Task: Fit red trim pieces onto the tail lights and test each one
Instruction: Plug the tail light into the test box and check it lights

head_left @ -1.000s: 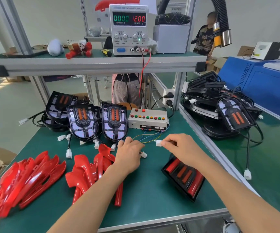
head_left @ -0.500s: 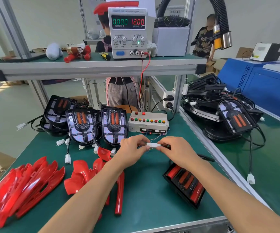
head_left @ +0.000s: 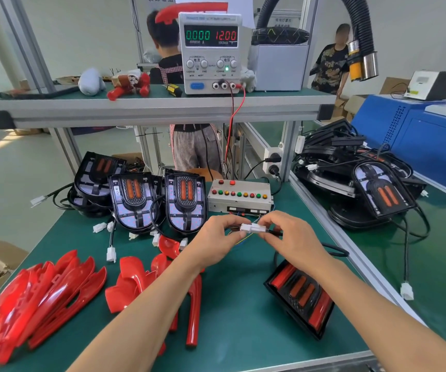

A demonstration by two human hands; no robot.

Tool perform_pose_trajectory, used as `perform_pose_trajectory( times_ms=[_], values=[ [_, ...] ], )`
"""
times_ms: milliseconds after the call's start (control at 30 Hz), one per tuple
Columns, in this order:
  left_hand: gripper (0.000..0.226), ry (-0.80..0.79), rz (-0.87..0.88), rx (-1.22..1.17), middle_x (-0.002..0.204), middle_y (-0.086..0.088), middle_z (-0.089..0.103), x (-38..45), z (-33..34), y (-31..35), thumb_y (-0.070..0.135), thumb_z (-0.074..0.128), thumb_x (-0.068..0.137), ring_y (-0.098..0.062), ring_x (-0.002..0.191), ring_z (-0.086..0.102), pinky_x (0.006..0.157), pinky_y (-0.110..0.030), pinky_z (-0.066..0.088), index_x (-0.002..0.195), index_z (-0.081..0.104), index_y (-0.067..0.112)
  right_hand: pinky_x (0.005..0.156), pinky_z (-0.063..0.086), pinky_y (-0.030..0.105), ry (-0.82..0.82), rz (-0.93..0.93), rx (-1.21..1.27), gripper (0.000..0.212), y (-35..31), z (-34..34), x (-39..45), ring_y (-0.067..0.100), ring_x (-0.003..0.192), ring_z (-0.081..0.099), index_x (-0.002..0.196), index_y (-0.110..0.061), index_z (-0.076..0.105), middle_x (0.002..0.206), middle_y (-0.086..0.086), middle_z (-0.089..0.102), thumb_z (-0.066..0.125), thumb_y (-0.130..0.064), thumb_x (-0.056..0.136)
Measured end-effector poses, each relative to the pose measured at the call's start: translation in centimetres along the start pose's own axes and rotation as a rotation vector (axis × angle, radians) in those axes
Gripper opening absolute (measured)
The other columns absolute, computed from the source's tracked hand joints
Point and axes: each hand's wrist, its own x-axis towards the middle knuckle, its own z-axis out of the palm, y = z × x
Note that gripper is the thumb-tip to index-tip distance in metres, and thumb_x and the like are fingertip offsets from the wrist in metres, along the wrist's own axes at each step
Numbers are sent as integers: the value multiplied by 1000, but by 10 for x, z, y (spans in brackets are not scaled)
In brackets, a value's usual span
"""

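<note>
Both hands, left (head_left: 214, 238) and right (head_left: 289, 238), pinch the white connectors (head_left: 252, 228) together, above and beyond the trimmed tail light (head_left: 301, 295).

Bright, even daylight over a green workbench — sharp in the middle, bent and smeared at the edges.

Light pours in from the left, where the floor (head_left: 10, 162) is washed pale with a sunlit patch, and shadows under the hands stay soft and faint. The glossy red trim pieces (head_left: 55, 288) carry white glare streaks, and the lower-left ones are smeared by motion blur. The power supply (head_left: 211, 53) digits read crisply. Wide-angle distortion bows the shelf (head_left: 149, 110) and splays the frame posts outward — the forearms stretch large toward the bottom corners. Background figures are soft.
</note>
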Motion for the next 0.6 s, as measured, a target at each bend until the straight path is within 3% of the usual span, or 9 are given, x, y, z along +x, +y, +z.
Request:
perform_pose_trajectory(
  times_ms=[167, 300, 467, 600],
  values=[
    [21, 34, 22, 26, 94, 33, 70, 1, 2, 0, 25, 71, 91, 11, 96, 63, 83, -3, 42, 108, 73, 39, 80, 53, 37, 20, -1, 39, 13, 4, -1, -2, 3, 86, 60, 101, -36, 65, 96, -25, 64, 73, -31, 91],
    [23, 56, 22, 79, 98, 21, 70, 0, 3, 1, 27, 71, 91, 7, 100, 59, 89, -12, 43, 112, 73, 37, 79, 53, 37, 48, -5, 58, 15, 7, -2, -4, 2, 87, 60, 100, -37, 63, 96, -27, 64, 73, -32, 91],
    [24, 60, 28, 136, 100, 15, 64, -1, 2, 3, 29, 71, 92, 9, 98, 56, 84, -6, 37, 114, 72, 39, 79, 54, 38, 38, -30, 82, 16, 6, -3, -4, 3, 87, 61, 101, -37, 65, 97, -25, 65, 74, -30, 90],
    [25, 77, 44, 159, 101, 13, 64, 0, 2, 5, 29, 72, 91, 3, 100, 59, 88, -13, 42, 116, 73, 34, 80, 54, 39, 6, -64, 64, 16, 5, -4, -5, 6, 88, 62, 103, -34, 67, 100, -23, 67, 74, -28, 91]
  ],
)
